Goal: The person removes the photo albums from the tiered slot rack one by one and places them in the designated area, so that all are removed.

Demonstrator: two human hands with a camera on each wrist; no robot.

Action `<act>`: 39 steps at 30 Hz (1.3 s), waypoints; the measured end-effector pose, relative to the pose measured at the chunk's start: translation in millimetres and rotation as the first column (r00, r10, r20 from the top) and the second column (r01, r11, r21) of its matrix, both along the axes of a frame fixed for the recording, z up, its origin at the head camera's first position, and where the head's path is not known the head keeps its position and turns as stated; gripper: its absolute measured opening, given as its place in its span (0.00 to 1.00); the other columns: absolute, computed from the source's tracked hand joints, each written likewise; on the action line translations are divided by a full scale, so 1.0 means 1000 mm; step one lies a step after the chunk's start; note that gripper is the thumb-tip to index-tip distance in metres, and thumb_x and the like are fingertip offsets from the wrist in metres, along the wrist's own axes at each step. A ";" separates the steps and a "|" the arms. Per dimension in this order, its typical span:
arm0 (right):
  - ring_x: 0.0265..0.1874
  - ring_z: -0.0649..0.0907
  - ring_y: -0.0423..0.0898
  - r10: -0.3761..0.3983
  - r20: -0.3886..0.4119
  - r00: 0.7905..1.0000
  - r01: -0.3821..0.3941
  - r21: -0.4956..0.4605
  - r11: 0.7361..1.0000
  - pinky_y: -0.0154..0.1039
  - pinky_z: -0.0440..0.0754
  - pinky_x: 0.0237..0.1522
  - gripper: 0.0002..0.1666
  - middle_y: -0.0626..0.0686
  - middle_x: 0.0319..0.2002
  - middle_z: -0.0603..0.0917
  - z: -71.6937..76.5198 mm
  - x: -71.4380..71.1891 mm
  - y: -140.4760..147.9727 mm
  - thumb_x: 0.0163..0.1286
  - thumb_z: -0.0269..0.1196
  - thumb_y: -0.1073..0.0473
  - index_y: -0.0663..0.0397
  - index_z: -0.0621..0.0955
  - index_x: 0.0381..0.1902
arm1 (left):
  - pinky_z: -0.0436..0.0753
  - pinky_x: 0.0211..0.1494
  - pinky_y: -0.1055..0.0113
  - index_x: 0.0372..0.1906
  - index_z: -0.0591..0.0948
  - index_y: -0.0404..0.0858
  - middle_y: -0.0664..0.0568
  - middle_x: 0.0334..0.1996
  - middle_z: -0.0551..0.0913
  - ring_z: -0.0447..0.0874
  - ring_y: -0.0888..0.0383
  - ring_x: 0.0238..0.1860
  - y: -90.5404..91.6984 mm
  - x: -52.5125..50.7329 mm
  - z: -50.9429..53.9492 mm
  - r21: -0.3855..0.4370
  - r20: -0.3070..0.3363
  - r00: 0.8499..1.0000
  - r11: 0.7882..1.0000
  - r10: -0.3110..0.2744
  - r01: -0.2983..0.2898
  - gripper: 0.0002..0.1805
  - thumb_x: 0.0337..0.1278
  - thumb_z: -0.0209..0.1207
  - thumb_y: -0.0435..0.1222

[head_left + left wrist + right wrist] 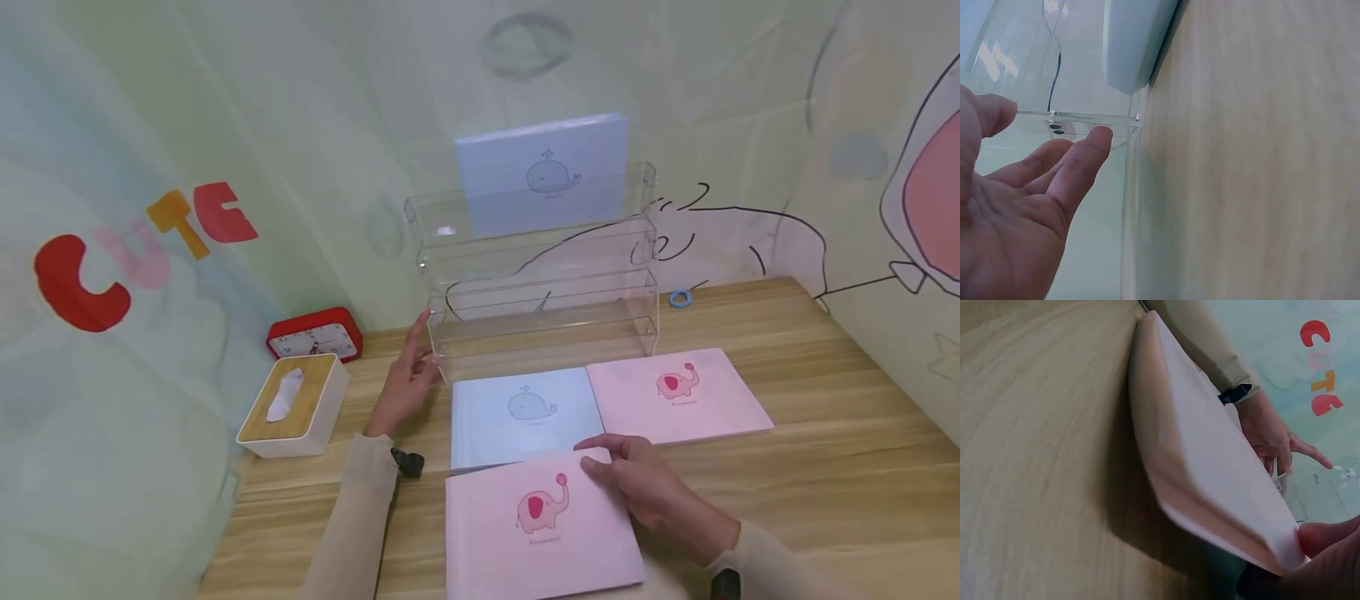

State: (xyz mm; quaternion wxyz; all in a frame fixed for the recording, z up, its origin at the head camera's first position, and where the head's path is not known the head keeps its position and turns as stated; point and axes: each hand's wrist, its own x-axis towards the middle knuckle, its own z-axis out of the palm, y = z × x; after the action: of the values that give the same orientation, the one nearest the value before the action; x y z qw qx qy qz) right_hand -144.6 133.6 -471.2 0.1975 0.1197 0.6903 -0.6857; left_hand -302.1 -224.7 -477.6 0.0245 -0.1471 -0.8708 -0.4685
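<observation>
Hands are well apart here. The right hand pinches a pink elephant book by its upper right corner, over the bench. The left hand is at the clear rack's left end, fingers loosely spread; honestly can't tell if they're pressing it. A flat whale book and second elephant book lie just in front, with an upright whale book up top.

Cartoon-printed fabric with bright "CUTE" lettering backs a wood-grain surface in what looks like a children's reading corner, complete with pink elephant-cover books, a clear rack, a red clock and a tissue box; whether home or nursery cannot be told.
</observation>
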 end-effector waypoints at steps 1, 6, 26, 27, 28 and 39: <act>0.39 0.91 0.49 -0.002 -0.003 1.000 0.002 0.004 1.000 0.43 0.94 0.45 0.19 0.62 0.52 0.89 -0.001 0.000 -0.001 0.76 0.64 0.68 0.66 0.84 0.62 | 0.85 0.67 0.35 0.84 0.45 0.79 0.32 0.73 0.77 0.90 0.35 0.60 0.000 0.000 0.000 0.005 0.002 1.000 1.000 0.002 -0.002 0.44 0.84 0.53 0.38; 0.38 0.90 0.49 -0.043 -0.013 0.999 0.043 0.016 0.999 0.44 0.94 0.45 0.18 0.64 0.54 0.87 -0.004 0.001 -0.005 0.75 0.64 0.69 0.66 0.85 0.61 | 0.83 0.68 0.34 0.84 0.44 0.79 0.32 0.74 0.77 0.89 0.34 0.61 -0.001 0.001 0.001 0.007 0.017 1.000 1.000 0.008 -0.008 0.44 0.85 0.52 0.39; 0.39 0.84 0.43 0.390 -0.290 0.874 -0.131 0.632 0.764 0.41 0.87 0.45 0.09 0.48 0.42 0.93 0.027 -0.020 0.015 0.72 0.69 0.57 0.51 0.92 0.45 | 0.86 0.67 0.36 0.84 0.43 0.82 0.32 0.75 0.75 0.88 0.35 0.62 0.000 0.000 0.000 -0.011 0.023 1.000 1.000 0.012 -0.011 0.43 0.85 0.51 0.41; 0.38 0.84 0.43 0.417 -0.300 0.858 -0.132 0.655 0.744 0.42 0.87 0.46 0.08 0.48 0.42 0.93 0.030 -0.022 0.017 0.72 0.69 0.57 0.50 0.92 0.45 | 0.86 0.66 0.36 0.83 0.43 0.82 0.33 0.75 0.75 0.88 0.35 0.62 0.000 0.000 0.000 -0.011 0.022 1.000 1.000 0.013 -0.013 0.43 0.85 0.51 0.41; 0.37 0.84 0.43 0.439 -0.307 0.844 -0.135 0.671 0.729 0.42 0.87 0.45 0.08 0.47 0.41 0.94 0.033 -0.024 0.019 0.72 0.69 0.57 0.50 0.92 0.44 | 0.86 0.66 0.36 0.83 0.43 0.83 0.33 0.75 0.75 0.88 0.35 0.62 0.000 0.000 0.000 -0.011 0.021 1.000 1.000 0.014 -0.014 0.44 0.85 0.51 0.41; 0.39 0.85 0.43 0.573 -0.345 0.744 -0.223 0.680 0.698 0.38 0.86 0.42 0.13 0.48 0.43 0.92 0.054 -0.044 0.036 0.75 0.67 0.56 0.53 0.90 0.52 | 0.86 0.66 0.36 0.84 0.43 0.82 0.30 0.74 0.75 0.88 0.34 0.62 0.000 -0.001 -0.001 -0.017 0.009 1.000 1.000 0.008 -0.008 0.45 0.85 0.52 0.38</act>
State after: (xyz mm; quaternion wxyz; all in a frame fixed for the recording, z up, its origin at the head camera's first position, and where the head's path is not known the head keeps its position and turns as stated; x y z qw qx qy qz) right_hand -188.4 170.0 -417.5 0.0995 -0.1788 0.9049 -0.3733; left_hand -302.9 -224.3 -478.3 0.0209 -0.1418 -0.8755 -0.4615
